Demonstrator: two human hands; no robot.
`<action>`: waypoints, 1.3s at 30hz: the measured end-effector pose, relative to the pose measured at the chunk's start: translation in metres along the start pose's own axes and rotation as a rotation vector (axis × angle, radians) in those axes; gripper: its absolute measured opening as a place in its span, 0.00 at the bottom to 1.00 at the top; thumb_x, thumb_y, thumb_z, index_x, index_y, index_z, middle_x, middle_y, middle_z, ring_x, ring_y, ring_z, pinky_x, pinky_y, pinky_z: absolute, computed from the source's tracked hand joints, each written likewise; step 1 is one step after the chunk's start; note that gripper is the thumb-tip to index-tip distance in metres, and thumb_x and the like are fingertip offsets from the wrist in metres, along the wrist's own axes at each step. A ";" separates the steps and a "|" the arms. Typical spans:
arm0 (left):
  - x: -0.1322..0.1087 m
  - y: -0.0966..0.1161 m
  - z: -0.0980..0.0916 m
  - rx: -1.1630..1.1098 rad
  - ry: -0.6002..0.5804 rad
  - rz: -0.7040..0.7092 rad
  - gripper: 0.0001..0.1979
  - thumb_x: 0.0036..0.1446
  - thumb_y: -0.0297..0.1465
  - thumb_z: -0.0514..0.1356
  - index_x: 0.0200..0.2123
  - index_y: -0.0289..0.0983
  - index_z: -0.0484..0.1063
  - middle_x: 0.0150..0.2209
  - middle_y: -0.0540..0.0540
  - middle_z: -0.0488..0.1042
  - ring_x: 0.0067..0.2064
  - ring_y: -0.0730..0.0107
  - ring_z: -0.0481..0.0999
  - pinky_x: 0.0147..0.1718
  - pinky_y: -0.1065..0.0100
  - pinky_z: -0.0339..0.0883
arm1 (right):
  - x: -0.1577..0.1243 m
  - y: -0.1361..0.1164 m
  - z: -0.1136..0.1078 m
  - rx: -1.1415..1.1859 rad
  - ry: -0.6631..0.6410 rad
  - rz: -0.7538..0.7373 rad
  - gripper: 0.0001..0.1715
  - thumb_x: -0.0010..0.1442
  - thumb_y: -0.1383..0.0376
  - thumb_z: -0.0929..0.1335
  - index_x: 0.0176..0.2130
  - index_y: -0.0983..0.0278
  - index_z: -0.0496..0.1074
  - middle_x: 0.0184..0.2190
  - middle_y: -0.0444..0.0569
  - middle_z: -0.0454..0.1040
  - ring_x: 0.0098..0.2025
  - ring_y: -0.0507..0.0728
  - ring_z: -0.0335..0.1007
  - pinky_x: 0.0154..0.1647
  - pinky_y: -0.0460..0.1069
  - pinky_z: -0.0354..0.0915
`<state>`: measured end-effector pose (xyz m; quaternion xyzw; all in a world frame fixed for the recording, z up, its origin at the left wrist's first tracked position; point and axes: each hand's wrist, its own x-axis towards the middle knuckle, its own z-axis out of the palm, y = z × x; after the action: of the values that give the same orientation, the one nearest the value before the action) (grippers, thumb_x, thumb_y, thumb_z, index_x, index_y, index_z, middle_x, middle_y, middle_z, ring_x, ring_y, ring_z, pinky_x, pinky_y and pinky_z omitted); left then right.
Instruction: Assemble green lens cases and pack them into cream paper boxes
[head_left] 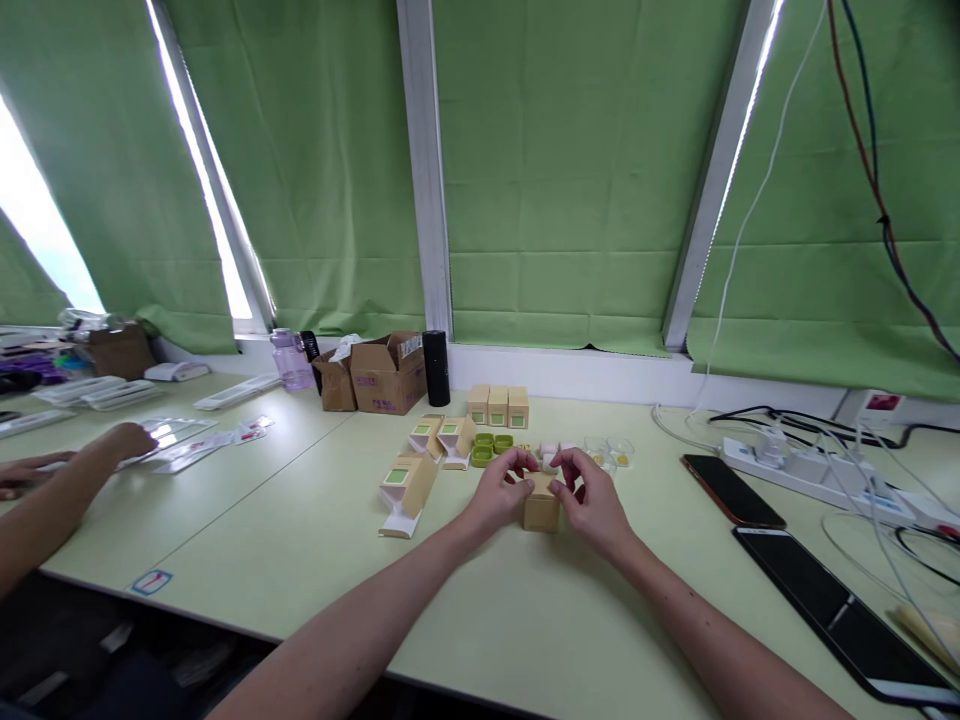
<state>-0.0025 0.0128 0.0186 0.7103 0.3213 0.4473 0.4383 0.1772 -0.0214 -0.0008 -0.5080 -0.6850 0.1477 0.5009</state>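
Observation:
A small brown cardboard box (541, 516) stands upright on the table in front of me. My left hand (496, 494) grips its top left edge with thumb and bent fingers. At the top right edge, my right hand (597, 506) pinches the box in the same way. Just behind my hands are green square containers (483, 455), small whitish pieces (550, 448) partly hidden by my fingers, and clear round dishes (619, 453). Several open boxes with green labels (407, 488) lie to the left, and three closed boxes (498, 406) stand in a row farther back.
Two dark-screened devices, a phone (733, 490) and a tablet (844, 610), lie at right beside a power strip (810, 474) with tangled cables. A carton (388, 375) and a black cylinder (436, 368) stand at the back. Another person's arm (67, 490) reaches in from the left.

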 end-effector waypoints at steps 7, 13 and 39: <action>0.002 -0.008 0.001 0.058 0.001 -0.007 0.14 0.45 0.28 0.60 0.39 0.38 0.71 0.43 0.44 0.74 0.44 0.62 0.69 0.44 0.63 0.62 | 0.001 0.002 0.001 -0.017 -0.047 0.030 0.15 0.56 0.66 0.66 0.45 0.57 0.67 0.29 0.41 0.62 0.32 0.56 0.63 0.29 0.48 0.60; 0.002 -0.011 0.001 0.088 0.007 0.006 0.14 0.45 0.27 0.60 0.39 0.38 0.71 0.43 0.45 0.75 0.44 0.62 0.70 0.45 0.62 0.62 | 0.003 0.001 -0.005 0.037 -0.112 0.052 0.18 0.56 0.65 0.67 0.48 0.57 0.65 0.31 0.41 0.62 0.33 0.56 0.63 0.30 0.48 0.60; 0.005 -0.013 -0.002 0.068 0.143 -0.030 0.09 0.57 0.30 0.58 0.42 0.39 0.71 0.43 0.43 0.78 0.49 0.57 0.76 0.47 0.60 0.63 | 0.002 -0.004 -0.021 0.031 -0.241 -0.078 0.32 0.54 0.70 0.68 0.57 0.54 0.63 0.44 0.46 0.66 0.36 0.55 0.65 0.32 0.49 0.66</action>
<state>-0.0027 0.0233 0.0087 0.6861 0.3774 0.4790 0.3967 0.1927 -0.0278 0.0124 -0.4517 -0.7572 0.1986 0.4280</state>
